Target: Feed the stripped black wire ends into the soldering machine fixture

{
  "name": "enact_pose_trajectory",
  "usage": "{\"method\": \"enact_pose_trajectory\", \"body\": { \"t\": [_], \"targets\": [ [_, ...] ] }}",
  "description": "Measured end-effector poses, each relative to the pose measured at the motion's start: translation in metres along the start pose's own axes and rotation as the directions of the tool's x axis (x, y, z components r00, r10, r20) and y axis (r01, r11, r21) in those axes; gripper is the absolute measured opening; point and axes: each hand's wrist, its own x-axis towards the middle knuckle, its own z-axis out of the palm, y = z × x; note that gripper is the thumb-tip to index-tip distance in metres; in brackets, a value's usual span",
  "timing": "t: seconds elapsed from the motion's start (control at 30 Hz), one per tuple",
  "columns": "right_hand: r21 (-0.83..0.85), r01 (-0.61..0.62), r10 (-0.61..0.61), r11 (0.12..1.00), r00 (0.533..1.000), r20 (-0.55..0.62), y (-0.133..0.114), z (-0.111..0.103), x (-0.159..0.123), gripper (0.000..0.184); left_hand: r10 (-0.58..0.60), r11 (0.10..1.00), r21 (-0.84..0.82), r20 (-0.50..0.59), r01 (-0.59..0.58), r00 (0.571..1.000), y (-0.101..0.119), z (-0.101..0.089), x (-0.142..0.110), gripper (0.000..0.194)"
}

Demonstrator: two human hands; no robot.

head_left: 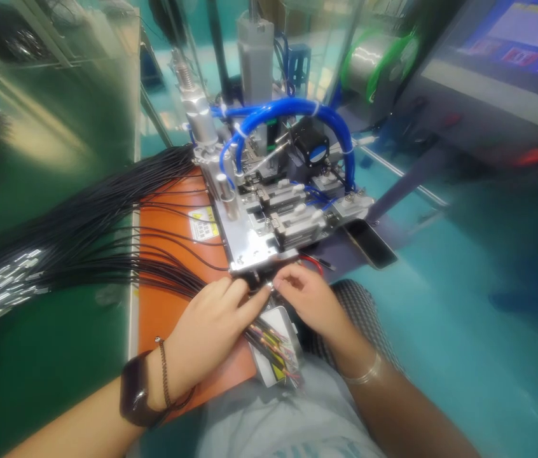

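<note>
My left hand [216, 327] rests at the front edge of the metal fixture [254, 248], palm down. Its fingers are bent over the edge, and the index fingertip meets the right hand's fingertips. My right hand [310, 298] is closed in a pinch there, at a small shiny piece too tiny to name. Under the left hand lies a bundle of black cables [183, 277]. Cable ends with colored wires [273, 346] stick out below it, over a white box [265, 375]. What the left fingers grip is hidden.
Thick blue tubing [292, 107] arches over the machine. A phone [371, 243] lies to its right. More black cables [92, 197] hang across the orange tabletop [168, 219] and off its left edge. A green-rimmed wire spool [374, 63] and a screen [521, 38] stand behind, right.
</note>
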Motion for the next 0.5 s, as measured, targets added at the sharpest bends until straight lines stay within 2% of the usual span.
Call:
{"method": "enact_pose_trajectory", "body": {
  "t": [0.17, 0.37, 0.5],
  "targets": [
    [-0.009, -0.004, 0.004, 1.0, 1.0, 0.006, -0.0002, -0.0004, -0.0008, 0.01, -0.038, 0.999, 0.01, -0.006, 0.038, 0.999, 0.0045, 0.002, 0.0001, 0.045],
    [-0.025, -0.012, 0.012, 1.0, 1.0, -0.012, -0.0061, -0.0003, -0.0028, 0.01, -0.029, 0.999, 0.025, -0.028, 0.03, 0.999, 0.0016, 0.0038, 0.0031, 0.044],
    [-0.006, -0.027, 0.027, 1.0, 1.0, -0.014, -0.0049, 0.0001, -0.0015, 0.007, -0.065, 0.997, 0.038, 0.016, 0.064, 0.998, 0.0053, 0.0007, 0.0048, 0.045]
  ]
}}
